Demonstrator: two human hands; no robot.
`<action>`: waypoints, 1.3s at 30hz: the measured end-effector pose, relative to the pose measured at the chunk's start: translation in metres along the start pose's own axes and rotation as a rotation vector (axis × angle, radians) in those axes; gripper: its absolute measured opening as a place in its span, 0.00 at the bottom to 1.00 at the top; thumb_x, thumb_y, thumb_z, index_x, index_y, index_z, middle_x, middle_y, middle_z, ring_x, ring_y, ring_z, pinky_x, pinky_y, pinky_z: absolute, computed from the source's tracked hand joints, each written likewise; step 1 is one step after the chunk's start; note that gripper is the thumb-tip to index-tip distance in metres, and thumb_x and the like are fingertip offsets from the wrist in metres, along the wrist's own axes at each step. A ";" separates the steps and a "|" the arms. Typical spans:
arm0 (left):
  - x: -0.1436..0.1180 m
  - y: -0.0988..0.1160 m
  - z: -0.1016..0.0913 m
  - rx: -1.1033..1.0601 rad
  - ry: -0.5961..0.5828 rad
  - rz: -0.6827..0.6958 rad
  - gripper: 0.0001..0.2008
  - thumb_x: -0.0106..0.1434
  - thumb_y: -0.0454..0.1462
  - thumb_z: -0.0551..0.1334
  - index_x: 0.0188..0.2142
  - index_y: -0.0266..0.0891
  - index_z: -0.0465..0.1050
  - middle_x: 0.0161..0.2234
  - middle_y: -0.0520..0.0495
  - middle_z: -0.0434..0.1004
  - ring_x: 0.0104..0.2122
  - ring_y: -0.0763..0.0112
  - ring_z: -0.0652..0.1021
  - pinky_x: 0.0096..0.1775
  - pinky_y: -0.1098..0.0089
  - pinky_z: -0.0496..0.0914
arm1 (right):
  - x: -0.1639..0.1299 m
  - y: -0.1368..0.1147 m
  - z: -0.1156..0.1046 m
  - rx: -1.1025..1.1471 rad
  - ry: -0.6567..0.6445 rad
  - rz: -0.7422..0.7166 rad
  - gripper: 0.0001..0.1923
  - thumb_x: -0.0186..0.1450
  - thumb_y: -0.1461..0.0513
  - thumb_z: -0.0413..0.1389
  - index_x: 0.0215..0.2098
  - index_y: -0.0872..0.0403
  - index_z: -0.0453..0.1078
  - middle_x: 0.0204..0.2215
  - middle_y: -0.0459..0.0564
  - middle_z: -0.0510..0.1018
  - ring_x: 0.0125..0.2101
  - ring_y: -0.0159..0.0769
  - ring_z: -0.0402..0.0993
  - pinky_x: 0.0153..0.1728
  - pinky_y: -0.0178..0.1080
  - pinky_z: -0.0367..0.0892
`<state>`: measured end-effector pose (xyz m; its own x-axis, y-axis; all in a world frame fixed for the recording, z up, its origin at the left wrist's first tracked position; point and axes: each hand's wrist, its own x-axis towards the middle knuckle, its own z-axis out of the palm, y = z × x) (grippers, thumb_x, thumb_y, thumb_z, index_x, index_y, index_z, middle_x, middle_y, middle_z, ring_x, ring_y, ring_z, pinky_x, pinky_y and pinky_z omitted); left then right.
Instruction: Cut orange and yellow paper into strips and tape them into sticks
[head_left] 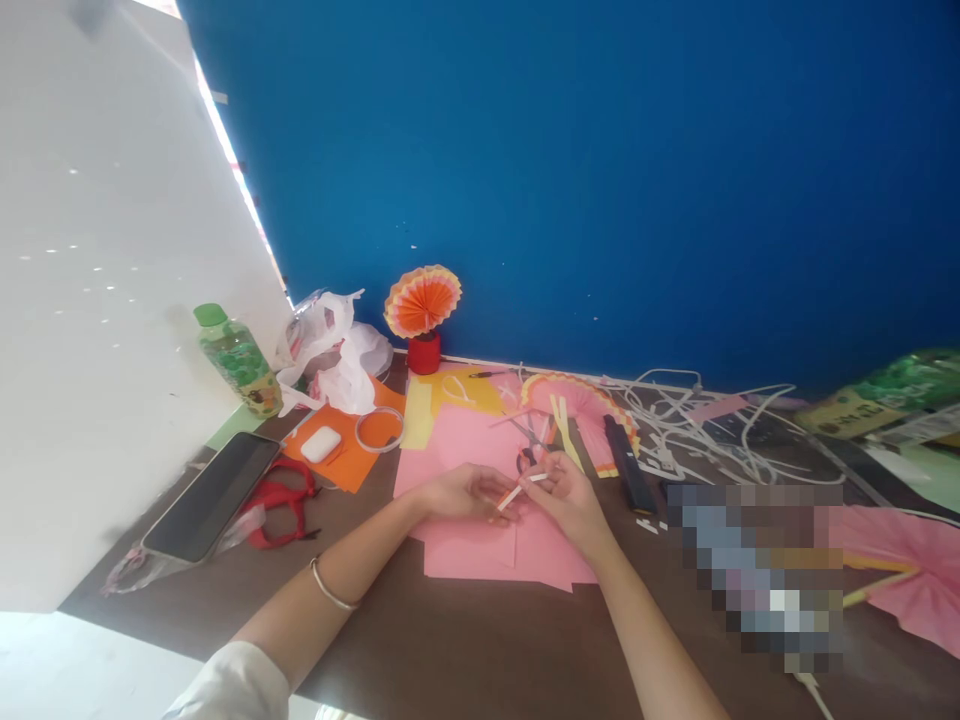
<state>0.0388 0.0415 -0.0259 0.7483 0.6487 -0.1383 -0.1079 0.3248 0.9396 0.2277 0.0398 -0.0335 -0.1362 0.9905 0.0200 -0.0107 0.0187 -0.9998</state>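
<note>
A narrow white-and-orange strip, apparently folded paper (511,497), slants between my hands above a stack of pink paper sheets (469,550). My right hand (566,500) pinches its upper end. The curled fingers of my left hand (469,492) close on the lower end, where the fingertips partly hide it. Just beyond my hands lie scissors (534,432), their handles partly covered by my right hand. Pale yellow strips (566,432) rest near them, beside a pink pleated paper fan (581,400) with a yellow and orange edge.
An orange pleated fan (424,303) stands in a red holder (424,354) by the blue wall. Leftward are a phone (214,497), red-handled tool (281,505), white case (321,444), tape roll (379,430) and bottle (240,365). Rightward lie a black cutter-like object (628,465) and tangled white cables (697,430).
</note>
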 end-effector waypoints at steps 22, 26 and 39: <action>0.002 0.004 0.002 -0.099 -0.023 -0.078 0.28 0.44 0.33 0.70 0.46 0.37 0.67 0.49 0.32 0.68 0.39 0.58 0.77 0.41 0.59 0.69 | 0.000 -0.003 0.002 -0.061 0.056 -0.044 0.26 0.47 0.56 0.64 0.37 0.49 0.54 0.22 0.41 0.72 0.26 0.34 0.72 0.33 0.39 0.68; 0.001 0.005 0.002 -0.120 -0.038 -0.067 0.29 0.42 0.33 0.71 0.45 0.37 0.68 0.49 0.33 0.68 0.39 0.59 0.77 0.41 0.59 0.68 | 0.000 -0.002 0.003 -0.066 0.065 -0.066 0.25 0.48 0.56 0.64 0.37 0.49 0.54 0.21 0.40 0.71 0.26 0.34 0.72 0.32 0.38 0.68; 0.008 -0.009 0.006 -0.052 0.170 0.046 0.22 0.47 0.44 0.67 0.38 0.31 0.71 0.37 0.36 0.77 0.37 0.59 0.77 0.36 0.64 0.71 | -0.009 -0.010 0.014 -0.083 0.029 -0.117 0.24 0.52 0.58 0.61 0.41 0.49 0.54 0.23 0.42 0.72 0.25 0.35 0.74 0.32 0.39 0.69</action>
<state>0.0495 0.0398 -0.0339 0.6207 0.7694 -0.1511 -0.1762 0.3246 0.9293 0.2156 0.0287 -0.0233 -0.1102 0.9843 0.1377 0.0576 0.1447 -0.9878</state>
